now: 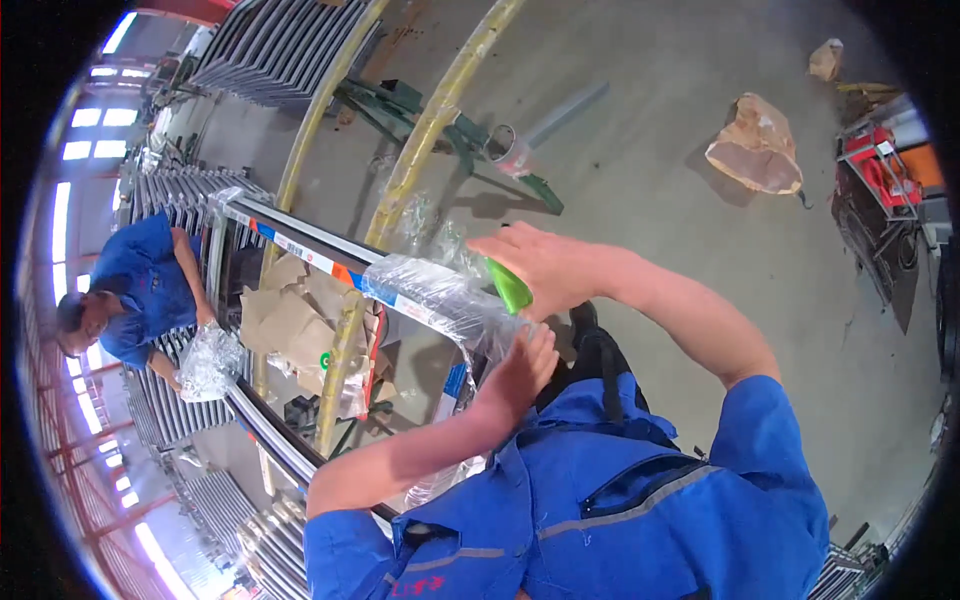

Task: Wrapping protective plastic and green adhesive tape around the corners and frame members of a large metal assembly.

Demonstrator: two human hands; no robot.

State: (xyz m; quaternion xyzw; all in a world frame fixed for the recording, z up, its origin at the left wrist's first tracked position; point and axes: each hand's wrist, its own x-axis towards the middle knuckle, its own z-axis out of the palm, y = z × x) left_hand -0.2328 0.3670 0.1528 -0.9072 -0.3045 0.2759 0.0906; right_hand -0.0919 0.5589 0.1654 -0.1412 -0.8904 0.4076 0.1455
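A long grey metal profile [300, 240] with a coloured label strip runs from upper left toward me. Its near end is wound in clear stretch film [440, 300]. My right hand [540, 265] grips a green film-roll handle [510, 287] just beyond that wrapped end. My left hand [520, 370] lies flat with fingers apart against the film at the profile's near end. Both my sleeves are blue.
A co-worker in blue [140, 290] stands at the far end, holding crumpled clear film [208, 362]. Two yellow curved pipes [420, 140] cross the floor. Stacked metal profiles [280, 50] lie at the top left. Brown cardboard [290, 320] lies below the profile, a tan sack [757, 147] on the concrete.
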